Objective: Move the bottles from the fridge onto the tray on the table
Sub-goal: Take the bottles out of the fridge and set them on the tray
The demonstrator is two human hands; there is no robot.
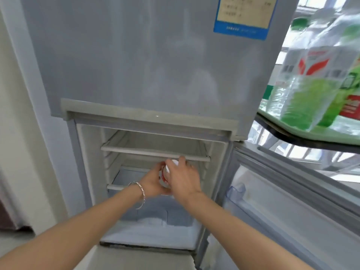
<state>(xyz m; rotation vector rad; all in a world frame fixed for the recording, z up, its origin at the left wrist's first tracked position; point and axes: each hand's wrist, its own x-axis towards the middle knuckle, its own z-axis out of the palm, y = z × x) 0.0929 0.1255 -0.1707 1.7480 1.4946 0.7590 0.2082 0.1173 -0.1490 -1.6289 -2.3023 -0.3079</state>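
Observation:
Both my hands reach into the open lower compartment of the fridge (pixel 93 152). Between them is a bottle (pixel 164 175) with a white cap and a red-and-white label, just under the upper shelf (pixel 136 150). My left hand (pixel 153 184), with a bracelet on its wrist, cups the bottle from the left and below. My right hand (pixel 184 178) wraps it from the right, fingers over the cap. Most of the bottle is hidden by my hands. At the upper right a pale green tray (pixel 342 133) on the table holds a clear bottle (pixel 307 75) with a green base and other bottles behind it.
The fridge door (pixel 292 201) stands open to the right, with a clear door bin. The upper freezer door (pixel 146 55) is closed and carries a blue sticker. A lower shelf (pixel 116 186) sits left of my hands. The dark table edge (pixel 292 138) overhangs the open door.

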